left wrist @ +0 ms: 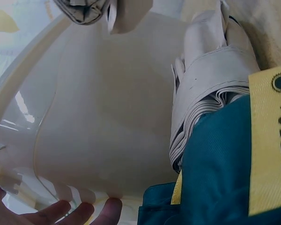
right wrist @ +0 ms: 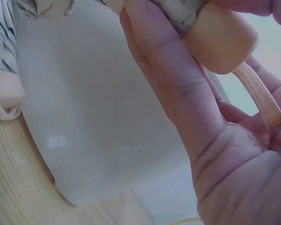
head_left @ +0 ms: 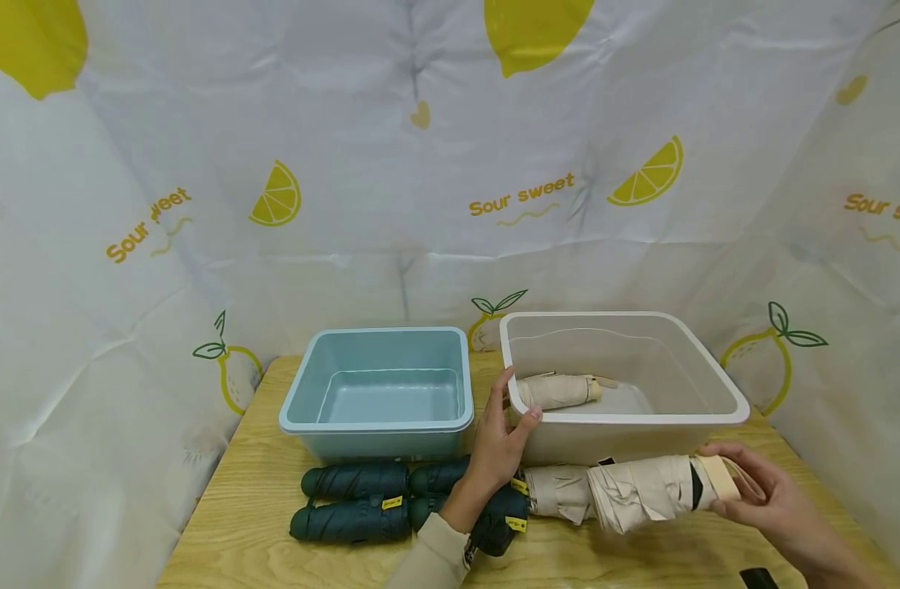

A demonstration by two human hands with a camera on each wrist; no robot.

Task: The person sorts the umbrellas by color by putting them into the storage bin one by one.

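Observation:
My right hand (head_left: pixel 770 499) pinches a beige folded umbrella (head_left: pixel 645 491) by its pale yellow handle (right wrist: pixel 225 40), thumb and fingers on either side. A wrist strap (right wrist: pixel 260 93) loops from the handle toward the palm. The umbrella is held roughly level before the white bin (head_left: pixel 627 419), overlapping another beige umbrella (head_left: pixel 556 491) in the head view. My left hand (head_left: pixel 497 442) grips the bin's front left corner, thumb over the front rim and fingers along the left side. Inside the bin lies one beige umbrella (head_left: pixel 560 391).
A light blue bin (head_left: pixel 376 427) stands left of the white one. Several dark green folded umbrellas (head_left: pixel 354 521) with yellow tags lie in front, partly behind the left forearm. A small black object (head_left: pixel 758 577) is at the lower right. A lemon-print curtain (head_left: pixel 391 270) surrounds the wooden table (head_left: pixel 229 523).

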